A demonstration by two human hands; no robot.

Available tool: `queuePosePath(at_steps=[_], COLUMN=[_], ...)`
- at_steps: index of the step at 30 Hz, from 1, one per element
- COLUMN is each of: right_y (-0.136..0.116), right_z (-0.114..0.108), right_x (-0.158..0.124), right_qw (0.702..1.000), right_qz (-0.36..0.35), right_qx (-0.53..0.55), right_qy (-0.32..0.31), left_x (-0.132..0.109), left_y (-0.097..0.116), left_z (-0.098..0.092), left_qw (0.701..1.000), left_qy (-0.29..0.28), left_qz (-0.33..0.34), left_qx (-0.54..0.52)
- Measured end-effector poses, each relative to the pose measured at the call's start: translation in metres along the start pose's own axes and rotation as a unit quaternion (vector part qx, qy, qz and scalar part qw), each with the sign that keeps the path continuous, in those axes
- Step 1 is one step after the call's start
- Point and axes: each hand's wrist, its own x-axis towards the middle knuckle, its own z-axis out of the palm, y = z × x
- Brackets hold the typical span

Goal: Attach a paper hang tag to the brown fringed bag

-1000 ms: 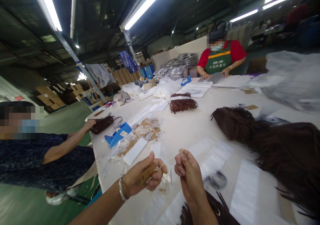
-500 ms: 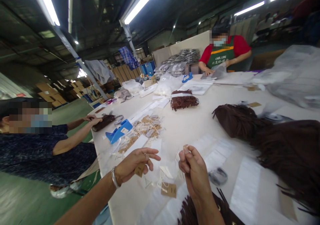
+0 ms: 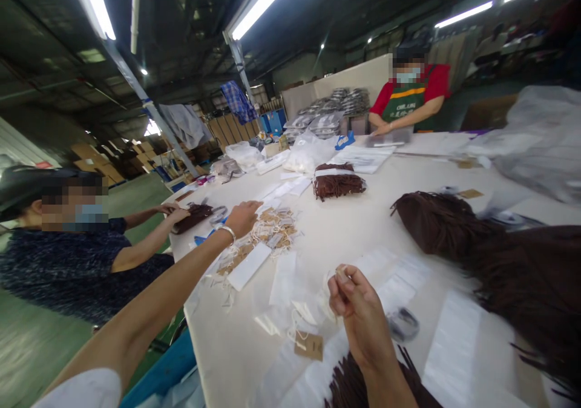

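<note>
My left hand [image 3: 244, 218], with a silver bracelet at the wrist, reaches over the far-left edge of a pile of brown paper hang tags [image 3: 278, 229] with white strings. Its back faces me and hides what its fingers hold, if anything. Closer to me, my right hand [image 3: 356, 299] is raised above the table, thumb and fingers pinched together on a thin white string [image 3: 327, 287]. Below it lie a single brown tag [image 3: 309, 345] on a string and a dark brown fringed bag [image 3: 347, 384], partly hidden by my forearm.
White strips [image 3: 249, 266] lie by the tags. A roll of clear tape [image 3: 403, 324] sits right of my hand. More fringed bags [image 3: 438, 223] fill the right side; another wrapped bag [image 3: 338, 181] lies mid-table. One co-worker [image 3: 77, 263] works at left, another [image 3: 408, 102] across the table.
My left hand has moved forward and left from the table's front to the tag pile; the tag that hung from it is out of sight. My right hand keeps its pinch.
</note>
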Motion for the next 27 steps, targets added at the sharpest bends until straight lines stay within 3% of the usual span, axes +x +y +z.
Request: queuePosePath(at_steps=[3, 5, 8, 10, 12, 18, 22, 25, 27], right_y=[-0.004, -0.009, -0.016, -0.019, -0.02, -0.018, -0.017, -0.015, -0.015], right_z=[-0.001, -0.001, 0.001, 0.002, 0.004, 0.001, -0.003, -0.005, -0.004], right_x=[-0.001, -0.002, -0.005, -0.006, -0.007, -0.006, -0.006, -0.005, -0.005], right_qw=[0.994, 0.985, 0.973, 0.97, 0.97, 0.974, 0.973, 0.97, 0.961], right_qz=[-0.057, -0.1, -0.143, -0.151, -0.15, -0.134, -0.116, -0.105, -0.117], right_qx=[-0.087, -0.135, -0.151, -0.144, -0.14, -0.149, -0.166, -0.195, -0.23], right_qy=[0.017, 0.041, 0.097, 0.122, 0.127, 0.104, 0.108, 0.1, 0.103], left_x=[-0.007, -0.043, -0.117, -0.157, -0.178, -0.184, -0.186, -0.173, -0.151], left_y=[0.018, 0.045, 0.092, 0.116, 0.128, 0.128, 0.127, 0.117, 0.101], left_z=[0.022, 0.044, 0.072, 0.083, 0.091, 0.117, 0.127, 0.112, 0.082], left_qw=[1.0, 0.997, 0.966, 0.954, 0.954, 0.969, 0.962, 0.939, 0.921], left_qy=[-0.004, -0.037, -0.117, -0.158, -0.184, -0.198, -0.204, -0.226, -0.203], left_qz=[0.013, 0.07, 0.197, 0.217, 0.206, 0.144, 0.13, 0.071, -0.009], left_qx=[0.008, -0.017, -0.119, -0.134, -0.114, -0.048, -0.125, -0.248, -0.333])
